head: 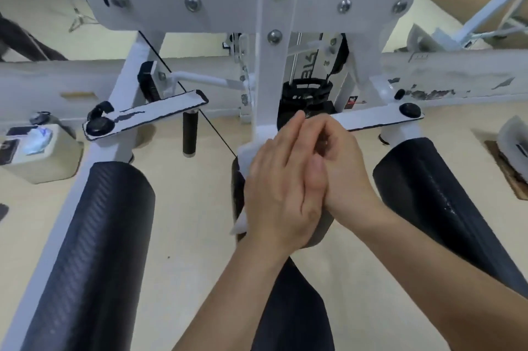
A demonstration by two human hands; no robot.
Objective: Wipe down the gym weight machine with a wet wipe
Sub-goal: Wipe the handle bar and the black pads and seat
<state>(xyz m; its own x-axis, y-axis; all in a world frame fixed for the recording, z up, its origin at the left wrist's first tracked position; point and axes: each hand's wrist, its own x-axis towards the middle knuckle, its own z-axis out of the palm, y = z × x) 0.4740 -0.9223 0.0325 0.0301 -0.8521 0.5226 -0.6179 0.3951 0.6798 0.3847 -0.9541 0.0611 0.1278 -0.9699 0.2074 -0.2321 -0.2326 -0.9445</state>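
The white-framed weight machine [271,70] fills the view, its central post running down to a small black pad [238,193]. My left hand [277,196] lies flat, fingers stretched forward, over that pad. A white wet wipe [242,223] shows from under its left edge and again near the post's foot. My right hand [345,170] presses against the left one from the right, fingers curled. What lies inside those curled fingers is hidden.
Two black foam rollers flank my hands, one left [94,250] and one right [445,208]. A beige wipe box [43,159] stands on the floor at the far left. A black handle [190,133], a thin cable [217,133] and the weight stack [310,88] lie beyond.
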